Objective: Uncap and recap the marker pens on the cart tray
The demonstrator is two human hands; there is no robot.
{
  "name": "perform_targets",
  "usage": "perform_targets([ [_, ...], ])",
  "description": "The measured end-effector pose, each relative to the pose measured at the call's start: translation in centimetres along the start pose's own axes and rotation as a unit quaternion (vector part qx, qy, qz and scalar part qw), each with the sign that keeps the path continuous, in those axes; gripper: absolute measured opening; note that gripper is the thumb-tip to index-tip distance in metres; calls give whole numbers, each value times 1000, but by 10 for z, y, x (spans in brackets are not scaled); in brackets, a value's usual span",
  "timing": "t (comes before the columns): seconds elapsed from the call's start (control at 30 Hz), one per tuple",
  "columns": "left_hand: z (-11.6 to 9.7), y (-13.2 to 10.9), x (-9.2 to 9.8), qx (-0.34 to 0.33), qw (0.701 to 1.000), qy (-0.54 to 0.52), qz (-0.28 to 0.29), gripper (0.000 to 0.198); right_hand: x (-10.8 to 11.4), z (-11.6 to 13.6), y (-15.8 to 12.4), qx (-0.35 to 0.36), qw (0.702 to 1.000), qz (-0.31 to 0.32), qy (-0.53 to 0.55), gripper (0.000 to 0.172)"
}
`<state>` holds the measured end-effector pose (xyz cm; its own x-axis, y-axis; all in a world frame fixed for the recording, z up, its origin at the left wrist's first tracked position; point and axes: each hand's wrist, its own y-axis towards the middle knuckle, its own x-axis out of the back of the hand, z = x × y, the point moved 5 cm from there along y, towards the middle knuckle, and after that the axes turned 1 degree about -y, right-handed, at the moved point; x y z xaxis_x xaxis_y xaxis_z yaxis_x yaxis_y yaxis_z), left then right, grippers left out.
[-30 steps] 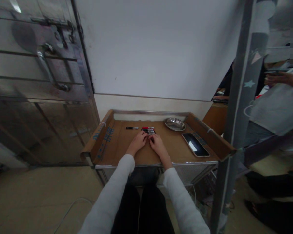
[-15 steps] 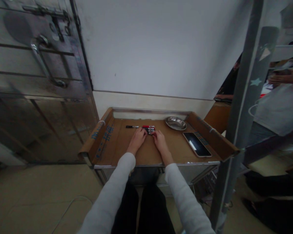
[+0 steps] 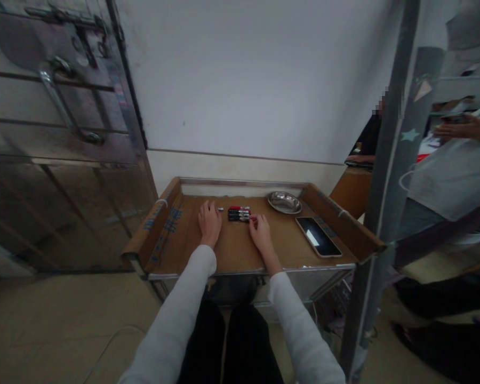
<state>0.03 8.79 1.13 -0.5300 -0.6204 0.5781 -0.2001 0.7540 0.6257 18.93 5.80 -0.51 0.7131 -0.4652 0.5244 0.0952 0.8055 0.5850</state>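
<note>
A small row of red and black markers [image 3: 239,213] lies on the cardboard-lined tray table [image 3: 184,234]. My left hand [image 3: 209,222] rests over a separate black marker [image 3: 220,209] to the left of the row, fingers curled onto it; only the marker's pale tip shows. On the other side, my right hand [image 3: 260,230] lies on the cardboard with its fingertips touching the right end of the row, fingers loosely bent.
A steel bowl [image 3: 284,202] and a phone [image 3: 318,236] lie on the right part of the tray. A metal door [image 3: 56,133] stands at left, a grey post [image 3: 388,176] at right. Another person [image 3: 452,170] stands beyond the post.
My left hand has moved left from the row of markers onto the lone black marker. My right hand stays at the row's right end.
</note>
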Motion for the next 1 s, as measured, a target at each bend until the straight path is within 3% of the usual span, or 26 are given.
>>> perform_targets([
  [0.13, 5, -1, -3, 7, 1000, 14, 11, 16, 0, 5, -1, 14, 1000, 10, 12, 15],
  [0.27, 10, -9, 6, 72, 996, 48, 15, 13, 0, 8, -1, 9, 999, 13, 31, 16],
  [0.33, 11, -17, 14, 87, 996, 22, 10, 14, 2, 6, 0, -14, 998, -6, 62, 18],
  [0.4, 4, -24, 18, 39, 997, -57, 41, 14, 1, 3, 0, -58, 991, -16, 124, 23],
  [0.47, -11, -31, 20, -56, 984, -135, 104, 17, -5, 0, -1, -116, 967, 10, 229, 32],
  [0.6, -38, -42, 18, -183, 941, -207, 195, 16, -16, 7, -8, -192, 869, 105, 443, 42],
  [0.67, -43, -41, 17, -188, 936, -231, 187, 15, -16, 10, -11, -201, 841, 127, 486, 37],
  [0.77, -38, -34, 19, -117, 946, -284, 106, 24, -13, 7, -12, -223, 820, 117, 514, 29],
  [0.83, -35, -32, 21, -90, 944, -308, 81, 23, -12, 3, -13, -247, 802, 101, 535, 24],
  [1.0, -44, -35, 27, -169, 940, -272, 117, 18, -11, 1, -16, -271, 778, 110, 556, 17],
])
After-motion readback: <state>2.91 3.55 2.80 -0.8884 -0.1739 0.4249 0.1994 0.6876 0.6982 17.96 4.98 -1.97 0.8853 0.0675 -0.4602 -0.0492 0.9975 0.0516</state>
